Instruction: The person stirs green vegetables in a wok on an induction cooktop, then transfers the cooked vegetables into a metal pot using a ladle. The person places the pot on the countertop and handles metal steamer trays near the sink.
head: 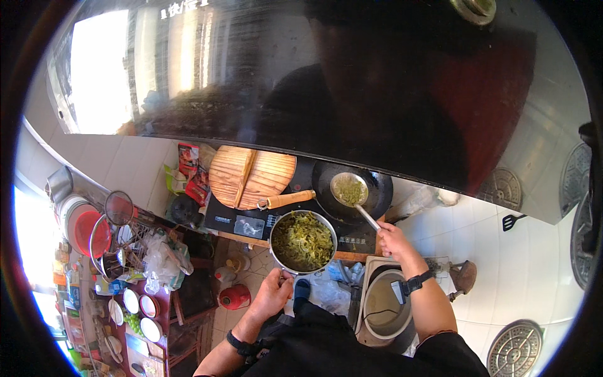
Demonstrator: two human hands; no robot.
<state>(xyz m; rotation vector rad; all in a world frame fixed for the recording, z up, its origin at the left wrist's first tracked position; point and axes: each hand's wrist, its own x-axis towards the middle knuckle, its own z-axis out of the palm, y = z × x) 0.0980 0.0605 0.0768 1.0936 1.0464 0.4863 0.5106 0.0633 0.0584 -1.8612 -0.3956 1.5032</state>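
My left hand (273, 294) grips the near rim of a round metal pot (272, 247). Chopped green leafy vegetables (304, 240) fill much of this pot. In my right hand (395, 240) is the handle of a metal ladle (367, 217). The ladle's bowl holds more of the chopped greens (349, 189), over the inside of a dark wok (384, 193). A light wooden handle (289, 200) reaches left from the wok, just above the pot. Whether the ladle touches the wok is hard to tell.
A round wooden lid (271, 176) lies on the black induction cooktop (219, 212). The glossy range hood (292, 113) overhangs the back. Below my right forearm stands a large pot (370, 330). Left are a wire basket (134, 245), a red kettle (235, 297) and a table with several bowls (150, 330).
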